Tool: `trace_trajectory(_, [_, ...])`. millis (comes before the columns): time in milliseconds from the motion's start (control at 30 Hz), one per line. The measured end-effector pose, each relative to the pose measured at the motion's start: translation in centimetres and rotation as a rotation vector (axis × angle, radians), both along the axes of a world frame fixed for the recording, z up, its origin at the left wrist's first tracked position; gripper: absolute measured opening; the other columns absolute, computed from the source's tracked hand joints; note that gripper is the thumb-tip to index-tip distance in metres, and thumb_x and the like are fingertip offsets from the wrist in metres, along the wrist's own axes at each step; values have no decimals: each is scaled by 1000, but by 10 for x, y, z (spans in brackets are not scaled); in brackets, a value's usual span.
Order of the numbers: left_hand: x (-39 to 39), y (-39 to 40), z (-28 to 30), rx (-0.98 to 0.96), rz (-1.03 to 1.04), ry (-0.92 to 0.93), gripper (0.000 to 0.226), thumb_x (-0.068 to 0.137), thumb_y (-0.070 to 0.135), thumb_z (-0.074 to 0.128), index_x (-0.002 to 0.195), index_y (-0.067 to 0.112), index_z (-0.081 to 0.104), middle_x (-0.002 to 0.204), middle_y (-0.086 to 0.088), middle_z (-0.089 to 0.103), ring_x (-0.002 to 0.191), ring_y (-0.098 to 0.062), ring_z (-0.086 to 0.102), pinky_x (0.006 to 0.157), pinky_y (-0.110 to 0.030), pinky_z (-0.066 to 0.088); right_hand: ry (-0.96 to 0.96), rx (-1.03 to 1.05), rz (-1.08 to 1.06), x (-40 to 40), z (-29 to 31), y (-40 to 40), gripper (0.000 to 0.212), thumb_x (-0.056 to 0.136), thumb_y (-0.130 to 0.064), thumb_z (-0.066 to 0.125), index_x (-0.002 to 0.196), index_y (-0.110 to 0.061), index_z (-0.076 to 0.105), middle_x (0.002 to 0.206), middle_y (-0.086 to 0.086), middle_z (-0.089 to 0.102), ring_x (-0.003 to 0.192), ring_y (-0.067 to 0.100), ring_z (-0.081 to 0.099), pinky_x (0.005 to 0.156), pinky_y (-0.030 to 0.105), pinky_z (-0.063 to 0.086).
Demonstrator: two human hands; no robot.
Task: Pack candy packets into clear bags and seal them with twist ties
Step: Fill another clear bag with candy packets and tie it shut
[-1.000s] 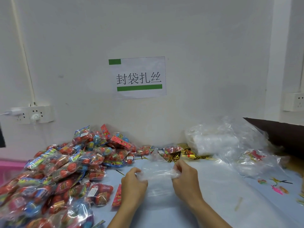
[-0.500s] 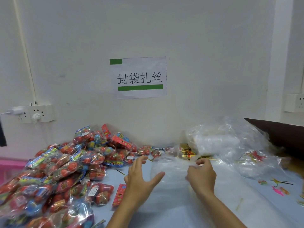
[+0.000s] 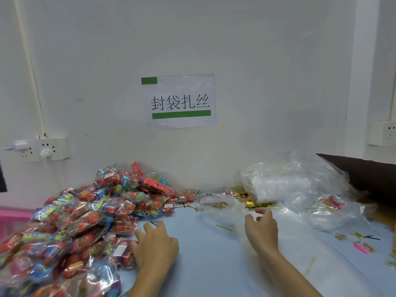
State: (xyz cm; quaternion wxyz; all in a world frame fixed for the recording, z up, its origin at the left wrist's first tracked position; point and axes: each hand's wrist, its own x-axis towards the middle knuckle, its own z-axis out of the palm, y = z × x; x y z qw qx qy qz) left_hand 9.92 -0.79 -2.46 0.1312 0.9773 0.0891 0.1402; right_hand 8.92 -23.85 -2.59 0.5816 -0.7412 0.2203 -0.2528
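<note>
Underneath everything, a pale blue tabletop is seen, pushed against a white wall on which a paper sign with green bars and black characters is fixed. A white power strip is mounted on the wall at the left, with plugs inserted, and a wall socket is seen at the right edge. A large heap of candy packets, mostly red and blue, is spread over the left part of the tabletop up to the wall. The left hand is laid at the edge of this heap, its fingers touching a packet; whether the grip is closed on it cannot be told. The right hand is held over the tabletop with its fingers loosely curled, and the edge of a clear bag appears to be pinched by it, the bag lying open toward the wall. A bundle of gold twist ties is lying just behind the bag. A stack of clear bags in crumpled plastic wrap is placed at the right, beside a dark brown panel. A pink crate is visible at the far left.
</note>
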Motion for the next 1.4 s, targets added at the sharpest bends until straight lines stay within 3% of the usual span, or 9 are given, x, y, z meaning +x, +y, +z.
trace_trajectory(200, [-3,-1,-3,104,-51,95,41,93,14,44,134,19,41,136,-8,44,134,-32,31,92,-33,45,-52,-200,19,-5,1,11,31,95,-17,53,125,-16,46,127,10,44,107,30,51,88,38,43])
trace_trajectory(433, [-4,0,-1,-24,-132,21,28,90,-2,39,107,17,51,112,-5,58,107,-23,51,75,-30,48,-168,-326,104,-11,1,28,28,94,-15,52,116,-30,44,118,-2,44,115,19,46,98,42,45])
trace_trajectory(667, [0,-11,-4,-280,-437,-69,29,96,17,50,122,28,55,129,1,53,108,-13,54,92,-26,44,-294,-414,171,-11,-4,34,29,94,-7,52,109,-33,50,108,-9,49,105,9,49,85,24,37])
trace_trajectory(767, [3,-6,-1,-20,-116,-228,41,96,33,46,137,31,46,148,2,42,139,-19,32,113,-38,26,-339,-425,186,-12,-4,36,31,93,-5,53,107,-33,52,107,-10,50,105,6,50,82,16,36])
trace_trajectory(867, [5,10,-2,5,75,-2,57,96,51,40,148,29,32,161,-9,16,147,-42,6,117,-51,17,-362,-439,198,-13,-4,37,31,93,-5,53,105,-34,53,106,-14,51,107,1,50,79,9,37])
trace_trajectory(933, [6,15,-7,-29,46,121,57,96,53,40,146,25,33,158,-13,21,143,-46,14,114,-49,27,-368,-468,214,-14,-4,39,30,94,-5,53,103,-34,53,106,-17,51,106,2,51,81,10,38])
trace_trajectory(1067, [8,9,-11,-38,-93,45,43,97,50,45,134,29,43,139,-4,44,129,-31,37,102,-39,41,-389,-561,219,-15,-5,43,26,92,-4,54,98,-29,57,100,-16,53,101,5,51,86,21,43])
trace_trajectory(1267, [9,-3,-9,-313,-201,-98,31,98,50,47,121,32,56,119,-3,58,117,-26,47,93,-37,47,-321,-625,416,-20,-7,47,25,93,-6,55,91,-29,65,83,-21,59,81,3,59,70,8,42])
trace_trajectory(1400, [7,-9,-1,-750,-288,-237,22,93,48,60,107,31,61,103,-3,64,93,-17,63,79,-32,55,-244,-612,554,-21,-10,57,19,99,-24,54,108,-25,71,90,-19,67,85,3,62,72,8,45])
